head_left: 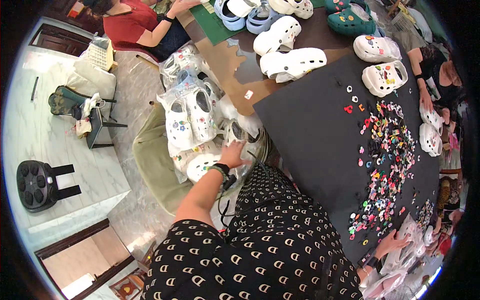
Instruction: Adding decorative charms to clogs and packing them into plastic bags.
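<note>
My left hand (233,155), wearing a bracelet and a dark watch, reaches down to a pile of plastic-bagged clogs beside me. Its fingers are spread and lie over a bagged clog (233,134); nothing shows gripped in them. A bagged pair of white clogs with charms (191,117) lies just beyond the hand, and another white clog (202,167) is left of the wrist. On the near right edge of the black table (312,130), my right hand (391,244) rests with its fingers stretched out, beside a clear plastic bag (407,245).
Many small colourful shoe charms (387,165) are scattered over the black table. White clogs (292,64) and green clogs (351,21) stand farther back. A person in red (127,27) sits at far left; other people are along the right. An olive cloth container (152,155) surrounds the bagged pile.
</note>
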Action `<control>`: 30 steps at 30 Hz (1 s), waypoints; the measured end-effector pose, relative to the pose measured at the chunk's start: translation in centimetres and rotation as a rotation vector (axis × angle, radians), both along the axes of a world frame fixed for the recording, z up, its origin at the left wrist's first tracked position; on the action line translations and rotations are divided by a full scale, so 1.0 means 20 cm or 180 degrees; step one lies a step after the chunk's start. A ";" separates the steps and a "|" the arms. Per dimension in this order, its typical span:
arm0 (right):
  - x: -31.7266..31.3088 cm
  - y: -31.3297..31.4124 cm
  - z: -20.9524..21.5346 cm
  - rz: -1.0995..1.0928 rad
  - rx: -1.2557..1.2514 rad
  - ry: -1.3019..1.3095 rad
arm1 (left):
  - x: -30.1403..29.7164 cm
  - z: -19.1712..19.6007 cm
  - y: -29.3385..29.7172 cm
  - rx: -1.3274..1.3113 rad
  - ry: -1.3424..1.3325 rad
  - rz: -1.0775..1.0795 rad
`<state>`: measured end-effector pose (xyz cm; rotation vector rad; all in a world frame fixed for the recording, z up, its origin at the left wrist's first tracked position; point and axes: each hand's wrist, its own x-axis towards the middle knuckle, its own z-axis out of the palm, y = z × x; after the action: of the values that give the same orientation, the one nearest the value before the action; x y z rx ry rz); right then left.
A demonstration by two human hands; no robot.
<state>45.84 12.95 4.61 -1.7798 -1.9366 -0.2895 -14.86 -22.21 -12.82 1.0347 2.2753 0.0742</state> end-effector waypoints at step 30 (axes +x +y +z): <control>-0.60 -0.19 -0.16 0.1179 -0.1004 0.1524 | -0.12 1.51 -0.03 0.2443 -0.0438 0.2580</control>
<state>33.84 9.22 1.50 -1.4444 -1.9642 0.5461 -17.18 -22.84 17.47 0.3218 2.4183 1.3776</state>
